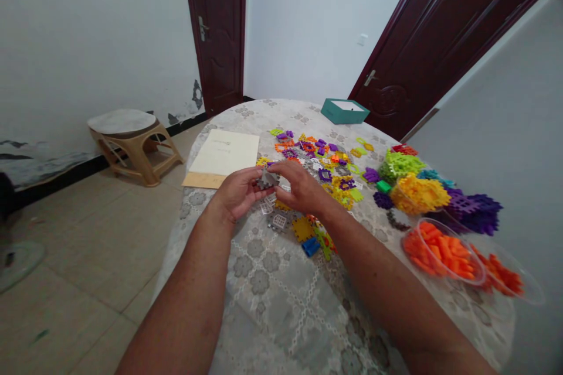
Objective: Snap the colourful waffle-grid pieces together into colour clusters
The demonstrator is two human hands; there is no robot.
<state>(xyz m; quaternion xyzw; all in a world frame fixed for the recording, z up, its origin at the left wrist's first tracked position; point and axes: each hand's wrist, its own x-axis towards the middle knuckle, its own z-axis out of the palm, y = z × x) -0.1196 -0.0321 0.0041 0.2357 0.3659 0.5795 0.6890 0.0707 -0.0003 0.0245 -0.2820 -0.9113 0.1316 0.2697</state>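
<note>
Between my hands, above the table, is a small grey piece (268,178) with notched edges. My left hand (241,190) grips it from the left, thumb on top and fingers beneath. From the right, my right hand (299,186) has its fingers closed on the same piece. Behind and to the right of the hands lie many loose plastic pieces in purple, orange, yellow and grey. A yellow square piece (303,229) and a blue piece (311,246) lie just below my right hand, near the right forearm.
A paper sheet (226,151) lies at the table's left, a green box (345,111) at its far edge. Clear tubs of orange pieces (444,251) and piles of yellow (420,193) and purple pieces (477,212) stand on the right. A stool (132,140) is beyond the table's left side.
</note>
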